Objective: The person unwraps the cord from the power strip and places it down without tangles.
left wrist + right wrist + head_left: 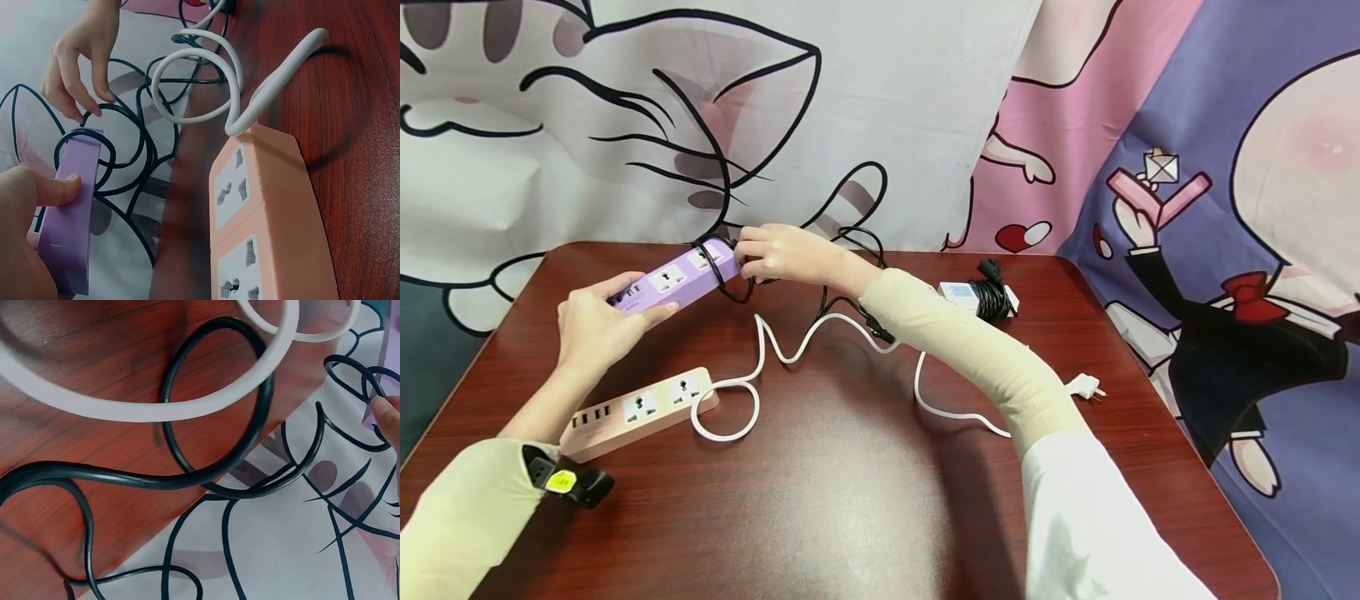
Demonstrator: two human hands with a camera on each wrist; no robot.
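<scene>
My left hand (597,325) grips a purple power strip (688,283) by its near end, thumb along one side, and holds it tilted above the table's back left. Around the strip's far end loops its black cord (147,153). My right hand (793,257) is at that end, its fingertips pinching the cord; the right wrist view shows a thumb (386,415) against a loop beside the purple casing. More black cord (215,472) trails in loose loops below the right forearm. Below the left hand, a peach power strip (617,427) lies on the table, its white cable (760,354) curling rightward.
At the back right of the brown table (820,500) lies a white block (958,293) with black cord (992,300) wound around it. A white plug (1084,385) rests near the right edge. A cartoon-printed cloth (925,108) hangs behind the table.
</scene>
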